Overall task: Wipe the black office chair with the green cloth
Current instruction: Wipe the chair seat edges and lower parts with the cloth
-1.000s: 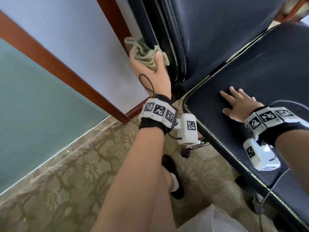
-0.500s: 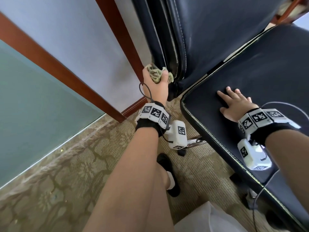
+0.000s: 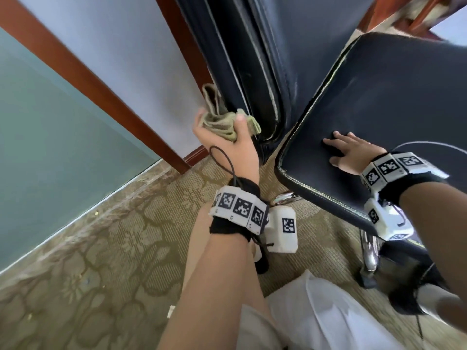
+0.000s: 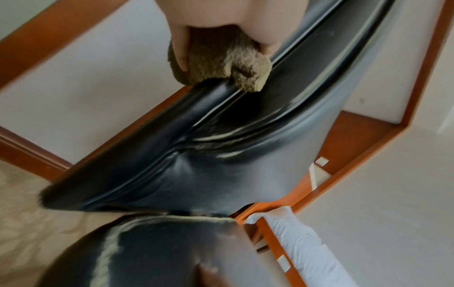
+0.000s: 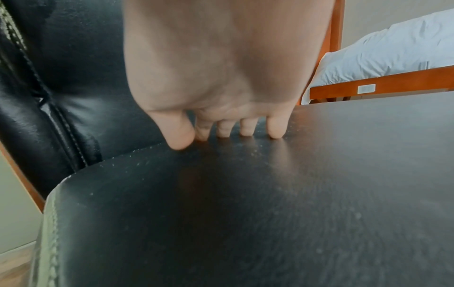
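Head view: left hand point(image 3: 228, 145) grips the cloth point(image 3: 222, 117); chair point(image 3: 252, 72) edge lies at three o'clock, running twelve-to-six; right hand point(image 3: 351, 152) flat.

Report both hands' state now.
Left hand: closed on the cloth, at the chair edge.
Right hand: open, flat on the seat.

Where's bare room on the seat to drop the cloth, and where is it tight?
Free: the seat beyond the right hand, toward its far edge. Tight: the narrow gap between the seat's corner and the backrest, where the left hand grips the green cloth against the backrest's edge.
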Demonstrator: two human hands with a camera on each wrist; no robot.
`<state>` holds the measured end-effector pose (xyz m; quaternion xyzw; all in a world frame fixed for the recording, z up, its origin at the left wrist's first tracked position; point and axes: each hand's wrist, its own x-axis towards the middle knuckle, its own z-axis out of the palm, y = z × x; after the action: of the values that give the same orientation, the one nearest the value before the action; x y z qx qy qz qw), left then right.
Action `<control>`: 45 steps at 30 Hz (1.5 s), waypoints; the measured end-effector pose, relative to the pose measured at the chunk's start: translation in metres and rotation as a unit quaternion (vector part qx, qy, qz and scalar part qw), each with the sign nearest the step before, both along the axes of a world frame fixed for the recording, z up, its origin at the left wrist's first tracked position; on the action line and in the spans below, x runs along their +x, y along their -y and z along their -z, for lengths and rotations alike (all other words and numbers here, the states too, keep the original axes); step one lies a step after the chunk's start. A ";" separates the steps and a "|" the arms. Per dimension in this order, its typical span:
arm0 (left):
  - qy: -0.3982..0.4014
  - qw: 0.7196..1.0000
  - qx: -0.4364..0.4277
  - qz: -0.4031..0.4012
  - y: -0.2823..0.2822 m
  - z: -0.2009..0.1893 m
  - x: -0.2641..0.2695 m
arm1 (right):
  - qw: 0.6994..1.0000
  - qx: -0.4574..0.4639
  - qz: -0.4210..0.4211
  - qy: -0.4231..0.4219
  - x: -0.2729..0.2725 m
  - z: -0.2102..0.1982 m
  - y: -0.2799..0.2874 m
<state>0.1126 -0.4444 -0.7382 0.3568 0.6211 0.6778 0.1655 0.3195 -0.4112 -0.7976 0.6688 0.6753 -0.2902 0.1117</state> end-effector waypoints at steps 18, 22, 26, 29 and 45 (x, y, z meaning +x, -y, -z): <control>-0.037 0.983 -0.109 0.141 0.055 -0.008 0.006 | 0.999 0.020 -0.023 -0.042 0.016 0.004 0.020; -0.039 0.999 -0.016 0.005 0.050 -0.017 0.007 | 0.999 0.029 -0.015 -0.040 0.015 0.008 0.021; -0.010 1.000 0.021 -0.012 0.042 -0.023 0.015 | 0.999 0.027 -0.011 -0.040 0.015 0.009 0.020; -0.049 0.999 0.015 -0.015 0.039 -0.020 0.015 | 0.999 0.030 -0.015 -0.027 0.014 0.010 0.022; -0.046 0.997 0.047 -0.031 0.035 -0.037 0.014 | 0.999 -0.001 -0.017 0.031 0.001 0.006 0.024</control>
<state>0.1270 -0.4797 -0.7014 0.3758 0.6061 0.6941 0.0981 0.3203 -0.4352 -0.8033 0.6659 0.6824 -0.2681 0.1375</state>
